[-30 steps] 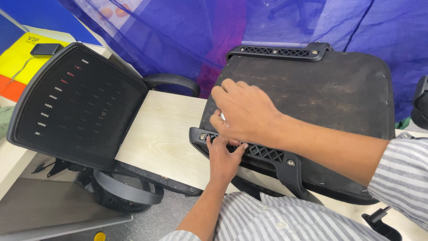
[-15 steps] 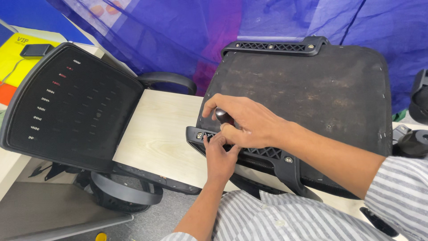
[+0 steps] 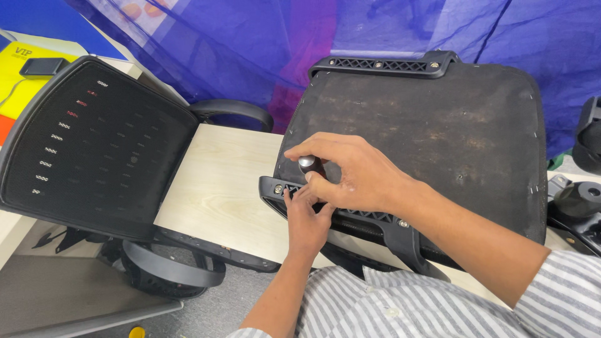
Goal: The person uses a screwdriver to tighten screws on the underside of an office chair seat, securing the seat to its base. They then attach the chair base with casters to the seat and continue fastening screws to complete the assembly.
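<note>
So the seat base (image 3: 438, 131) lies upside-down on the surface (image 3: 225, 188), right hand (image 3: 357, 175) pinching a tool handle (image 3: 308, 164) at its 7 o'clock bracket (image 3: 350, 213), left hand (image 3: 307, 219) fingertips steadying; fastening looks midway.

1. Light wood table (image 3: 219, 188) carries the parts.
2. Upturned chair seat (image 3: 438, 131), dark underside up, lies on its right part.
3. Black mesh chair back (image 3: 94, 150) rests tilted over its left edge.

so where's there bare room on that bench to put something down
The light wood benchtop is free between the mesh chair back and the upturned seat. It is crowded at the seat's near bracket, where both hands work.
</note>
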